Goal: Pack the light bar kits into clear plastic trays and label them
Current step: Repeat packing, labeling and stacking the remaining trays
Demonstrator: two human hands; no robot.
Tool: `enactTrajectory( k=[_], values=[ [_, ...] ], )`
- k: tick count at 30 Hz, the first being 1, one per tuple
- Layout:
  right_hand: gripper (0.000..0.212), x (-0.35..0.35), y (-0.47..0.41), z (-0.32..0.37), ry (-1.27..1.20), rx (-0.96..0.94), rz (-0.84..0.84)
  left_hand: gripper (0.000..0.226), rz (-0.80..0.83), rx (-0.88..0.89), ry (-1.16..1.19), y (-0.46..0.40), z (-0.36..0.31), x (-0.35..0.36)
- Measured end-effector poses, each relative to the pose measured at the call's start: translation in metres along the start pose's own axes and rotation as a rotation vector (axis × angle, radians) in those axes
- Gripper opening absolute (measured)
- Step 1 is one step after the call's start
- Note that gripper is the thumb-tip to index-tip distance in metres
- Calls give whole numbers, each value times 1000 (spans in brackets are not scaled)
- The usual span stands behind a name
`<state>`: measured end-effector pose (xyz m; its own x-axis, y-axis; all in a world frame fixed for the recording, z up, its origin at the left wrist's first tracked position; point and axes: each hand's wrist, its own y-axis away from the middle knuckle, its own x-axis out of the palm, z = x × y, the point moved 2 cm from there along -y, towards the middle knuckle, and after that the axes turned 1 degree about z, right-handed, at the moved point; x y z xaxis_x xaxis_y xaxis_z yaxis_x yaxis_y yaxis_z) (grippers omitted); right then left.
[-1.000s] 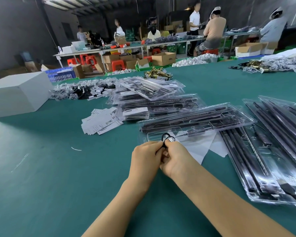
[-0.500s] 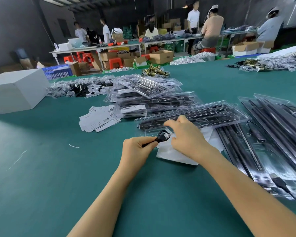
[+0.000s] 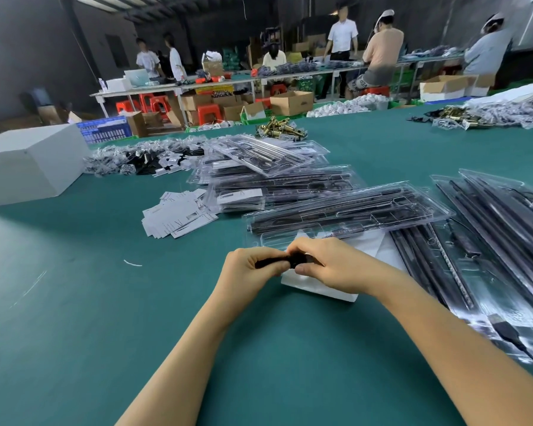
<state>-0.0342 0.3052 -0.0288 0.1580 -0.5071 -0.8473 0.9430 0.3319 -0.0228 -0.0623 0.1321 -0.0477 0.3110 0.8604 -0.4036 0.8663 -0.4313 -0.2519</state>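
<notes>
Both the left hand (image 3: 249, 269) and right hand (image 3: 330, 265) pinch a small coiled black cable (image 3: 285, 262), apparently bundling it for the open clear plastic tray (image 3: 348, 210) at twelve o'clock.

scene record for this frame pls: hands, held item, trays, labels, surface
left hand: grips one end of a small black part
right hand: pinches the other end of the same part
small black part: held just above the table, mostly hidden by fingers
nearest clear tray: loaded with dark bars, just beyond the hands
white sheet: flat under the right hand
filled tray stack: further back, centre
label cards: loose pile, left of the trays
open trays: at right, holding long bars
table: green surface
</notes>
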Motion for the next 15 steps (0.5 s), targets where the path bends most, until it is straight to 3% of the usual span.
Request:
enactTrajectory(
  k=[5,10,15],
  values=[
    [23,13,-8,4,220,-40,-73,19,-45,-63,158,-1,-1,0],
    [17,31,-11,8,413,-57,-205,16,-133,-139,377,-3,4,-3],
    [20,34,-8,9,468,-103,-279,21,-119,-131,345,-3,5,-4]
  ],
)
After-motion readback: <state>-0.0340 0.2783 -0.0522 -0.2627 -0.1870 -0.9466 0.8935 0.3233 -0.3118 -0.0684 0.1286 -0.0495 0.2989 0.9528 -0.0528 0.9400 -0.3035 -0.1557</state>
